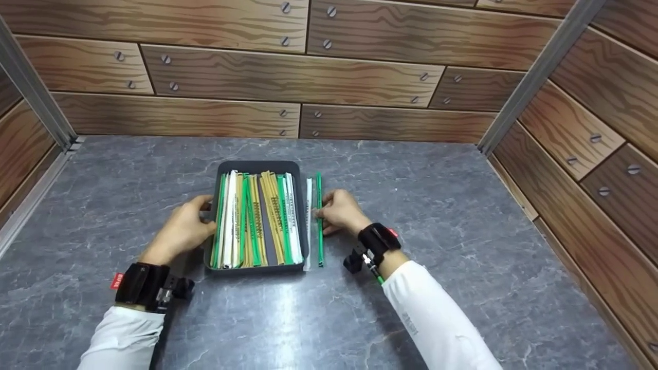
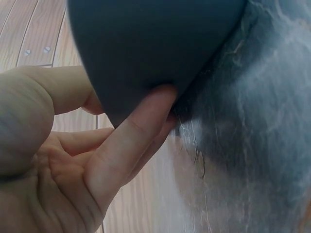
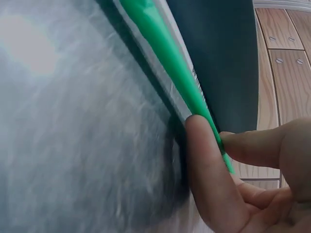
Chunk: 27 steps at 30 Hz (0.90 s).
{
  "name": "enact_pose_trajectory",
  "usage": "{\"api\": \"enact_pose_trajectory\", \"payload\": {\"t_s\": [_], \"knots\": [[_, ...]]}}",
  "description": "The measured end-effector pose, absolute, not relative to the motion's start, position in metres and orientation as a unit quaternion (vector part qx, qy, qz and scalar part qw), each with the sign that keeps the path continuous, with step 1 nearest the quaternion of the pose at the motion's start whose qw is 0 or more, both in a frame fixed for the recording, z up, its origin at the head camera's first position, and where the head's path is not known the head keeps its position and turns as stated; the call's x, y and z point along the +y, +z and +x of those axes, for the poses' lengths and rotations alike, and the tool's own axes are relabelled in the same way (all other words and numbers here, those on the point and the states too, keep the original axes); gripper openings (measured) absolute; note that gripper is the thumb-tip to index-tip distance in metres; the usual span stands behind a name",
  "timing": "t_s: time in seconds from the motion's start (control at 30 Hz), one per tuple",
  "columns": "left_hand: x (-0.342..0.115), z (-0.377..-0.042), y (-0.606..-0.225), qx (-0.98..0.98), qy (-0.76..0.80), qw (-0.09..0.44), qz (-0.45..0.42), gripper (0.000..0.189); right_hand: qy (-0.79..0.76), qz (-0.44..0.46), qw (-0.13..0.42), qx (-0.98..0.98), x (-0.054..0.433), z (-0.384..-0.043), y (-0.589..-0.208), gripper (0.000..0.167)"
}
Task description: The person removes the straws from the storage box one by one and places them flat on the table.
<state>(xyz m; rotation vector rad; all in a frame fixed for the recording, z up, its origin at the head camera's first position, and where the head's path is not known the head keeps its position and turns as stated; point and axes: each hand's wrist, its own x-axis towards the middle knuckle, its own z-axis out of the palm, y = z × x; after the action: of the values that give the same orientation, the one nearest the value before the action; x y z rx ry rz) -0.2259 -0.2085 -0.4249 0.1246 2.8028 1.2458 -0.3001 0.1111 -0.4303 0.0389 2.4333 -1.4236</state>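
Note:
A dark grey tray (image 1: 257, 167) holds several long, thin wrapped sticks, green, white and tan, lying lengthwise with printing on some. My left hand (image 1: 183, 226) grips the tray's left wall; in the left wrist view a fingertip (image 2: 163, 94) presses the outer wall while the thumb passes behind the edge. Beside the tray's right wall, my right hand (image 1: 341, 210) pinches a green wrapped stick (image 1: 320, 246) between thumb and finger. Between that stick and the tray lies a white wrapped stick (image 1: 309, 226), along the wall. The right wrist view shows the pinched green stick (image 3: 170, 58) close up.
The grey marbled tabletop (image 1: 437, 216) extends around the tray. Wood-patterned panels (image 1: 226, 77) stand behind it and at both sides, with metal posts (image 1: 540, 72) at the back corners. Inside the tray, a dark gap (image 1: 266, 226) separates two groups of sticks.

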Motion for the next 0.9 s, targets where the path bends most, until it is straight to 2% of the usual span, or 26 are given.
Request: {"api": "enact_pose_trajectory", "payload": {"t_s": [0.2,0.73,0.9], "knots": [[-0.210,-0.226,-0.425,0.908,0.415,0.057,0.026,0.073,-0.461,-0.001,0.145,0.875,0.117,-0.300,-0.434,0.045],[-0.207,-0.228,-0.423,0.903,0.424,0.056,0.034,0.072,-0.407,-0.023,0.114,0.906,0.117,-0.297,-0.428,0.046],[-0.206,-0.228,-0.425,0.903,0.426,0.049,0.031,0.073,-0.354,-0.080,0.057,0.930,0.110,-0.297,-0.411,0.049]]}}
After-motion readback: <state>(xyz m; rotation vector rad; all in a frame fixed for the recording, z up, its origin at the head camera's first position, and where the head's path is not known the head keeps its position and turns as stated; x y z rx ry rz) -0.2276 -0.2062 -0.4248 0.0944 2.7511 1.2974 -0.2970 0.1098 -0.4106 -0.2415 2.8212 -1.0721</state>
